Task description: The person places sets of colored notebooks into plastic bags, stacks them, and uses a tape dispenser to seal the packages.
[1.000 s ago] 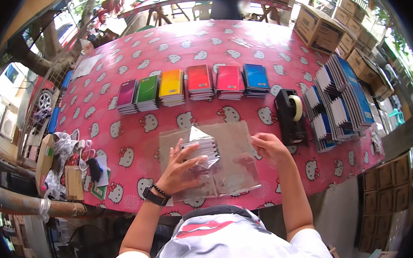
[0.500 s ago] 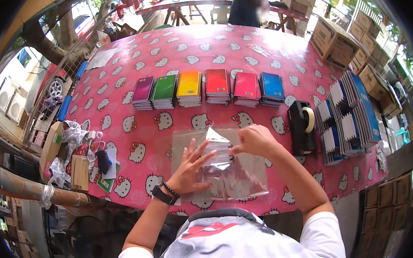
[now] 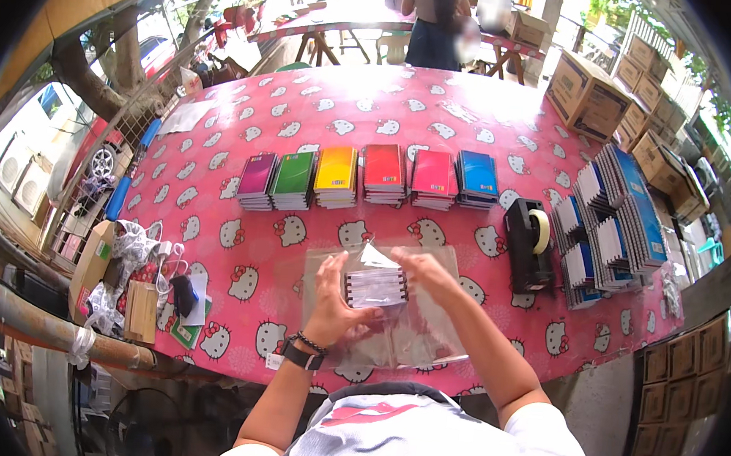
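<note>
A small stack of spiral notebooks [image 3: 376, 290] stands in front of me, pale page edges up and dark coil bindings along its sides. Clear plastic [image 3: 426, 338] lies flat under and around it; whether the stack is inside the plastic I cannot tell. A white pointed flap [image 3: 375, 257] sticks up at its far edge. My left hand [image 3: 332, 304] curves around the left side, thumb along the near edge. With fingers stretched out, my right hand [image 3: 428, 275] touches the far right corner beside the flap; its thumb is hidden.
Several notebook piles in different colours, a red one [image 3: 384, 166] among them, form a row beyond my hands. To the right are a black tape dispenser [image 3: 523, 247] and stacked blue notebooks [image 3: 645, 205]. Cardboard boxes [image 3: 591, 95] stand far right; an open box [image 3: 95, 273] of odds and ends is left.
My right hand has opened from a closed pinch and moved slightly left to the stack's corner. My left hand has gone from spread fingers to curving around the stack. The view has tilted up slightly.
</note>
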Demonstrator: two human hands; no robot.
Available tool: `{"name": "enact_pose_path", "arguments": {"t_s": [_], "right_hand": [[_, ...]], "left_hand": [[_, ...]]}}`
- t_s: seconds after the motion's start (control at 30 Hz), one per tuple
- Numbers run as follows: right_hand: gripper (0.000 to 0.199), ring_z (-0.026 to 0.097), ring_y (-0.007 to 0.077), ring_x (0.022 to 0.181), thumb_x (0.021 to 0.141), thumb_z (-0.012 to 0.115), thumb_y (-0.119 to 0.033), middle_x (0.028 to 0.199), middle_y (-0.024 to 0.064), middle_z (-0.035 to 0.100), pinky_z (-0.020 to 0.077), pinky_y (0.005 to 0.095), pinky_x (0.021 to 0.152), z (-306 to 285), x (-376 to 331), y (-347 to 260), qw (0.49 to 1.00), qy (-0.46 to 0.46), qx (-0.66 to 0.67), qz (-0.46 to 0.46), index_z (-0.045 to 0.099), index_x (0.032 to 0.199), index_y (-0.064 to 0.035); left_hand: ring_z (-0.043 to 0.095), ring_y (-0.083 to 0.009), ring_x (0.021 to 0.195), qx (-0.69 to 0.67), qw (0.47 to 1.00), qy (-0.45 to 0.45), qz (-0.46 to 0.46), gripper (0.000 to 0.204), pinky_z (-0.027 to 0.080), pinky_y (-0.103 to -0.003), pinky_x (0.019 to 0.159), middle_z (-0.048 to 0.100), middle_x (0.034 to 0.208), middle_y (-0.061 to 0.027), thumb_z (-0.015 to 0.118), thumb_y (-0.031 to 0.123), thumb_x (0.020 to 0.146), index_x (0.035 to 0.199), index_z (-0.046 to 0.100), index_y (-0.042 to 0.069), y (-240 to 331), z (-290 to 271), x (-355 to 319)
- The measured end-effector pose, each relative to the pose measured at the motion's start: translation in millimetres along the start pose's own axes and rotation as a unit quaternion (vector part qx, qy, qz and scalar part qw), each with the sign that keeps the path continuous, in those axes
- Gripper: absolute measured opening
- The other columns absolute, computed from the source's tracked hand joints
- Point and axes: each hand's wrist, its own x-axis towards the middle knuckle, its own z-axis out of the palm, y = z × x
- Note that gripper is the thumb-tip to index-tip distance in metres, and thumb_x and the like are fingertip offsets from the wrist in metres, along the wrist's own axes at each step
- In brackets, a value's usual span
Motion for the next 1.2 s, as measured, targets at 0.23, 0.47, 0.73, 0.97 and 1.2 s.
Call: {"name": "enact_pose_path", "arguments": {"t_s": [0.23, 0.47, 0.73, 0.97, 1.2], "right_hand": [[0.016, 0.050, 0.0270, 0.104, 0.070, 0.075, -0.015, 0.105, 0.0094, 0.059, 0.0413, 0.0380, 0.087, 21.8, -42.0, -39.7, 0.899, -0.031, -0.243, -0.362, 0.070, 0.084, -0.0109], [0.054, 0.048, 0.0286, 0.113, 0.063, 0.081, -0.027, 0.117, 0.0112, 0.054, 0.0402, 0.0395, 0.093, 16.2, -58.6, -36.0, 0.905, -0.075, -0.228, -0.352, 0.059, 0.110, -0.0124], [0.043, 0.056, 0.0224, 0.087, 0.062, 0.082, -0.024, 0.094, 0.0096, 0.058, 0.0470, 0.0327, 0.075, 47.0, -51.4, -22.0, 0.946, 0.067, -0.222, -0.226, 0.059, 0.092, -0.0045], [0.027, 0.053, 0.0085, 0.061, 0.071, 0.074, -0.022, 0.067, 0.0009, 0.059, 0.0442, 0.0239, 0.057, 40.7, -29.2, -39.1, 0.994, -0.006, -0.104, -0.019, 0.065, 0.083, 0.0007], [0.020, 0.054, 0.0075, 0.065, 0.080, 0.067, -0.019, 0.077, 0.0043, 0.064, 0.0442, 0.0243, 0.057, 15.9, -35.6, -23.8, 0.980, 0.077, -0.135, -0.123, 0.068, 0.091, -0.0023]], "left_hand": [[0.041, -0.0277, 0.119, -0.102, 0.992, -0.066, 0.043, 0.074, 0.034, -0.040, 0.101, 0.050, 0.122, -0.0096, 0.083, 0.035, 0.057, 0.119, 0.054, 0.007, -6.7, -9.6, 9.6], [0.043, -0.0233, 0.118, -0.068, 0.990, 0.046, 0.113, 0.023, 0.026, -0.043, 0.104, 0.062, 0.104, -0.0010, 0.076, 0.019, 0.068, 0.089, 0.072, 0.014, -1.5, -2.7, -5.4], [0.054, -0.0199, 0.100, -0.071, 0.989, 0.127, -0.018, 0.042, 0.016, -0.048, 0.107, 0.065, 0.089, 0.0009, 0.068, 0.018, 0.077, 0.117, 0.059, 0.011, 13.4, 9.2, -7.5], [0.051, -0.0225, 0.110, 0.058, 0.967, 0.221, 0.112, 0.049, 0.012, -0.051, 0.108, 0.057, 0.118, -0.0069, 0.058, 0.016, 0.084, 0.131, 0.045, 0.008, 20.5, 11.6, -23.4], [0.037, -0.0233, 0.127, 0.220, 0.968, 0.018, 0.122, 0.058, 0.012, -0.053, 0.106, 0.045, 0.133, -0.0078, 0.059, 0.034, 0.078, 0.129, 0.045, 0.010, 31.6, 21.2, -46.1]]}}
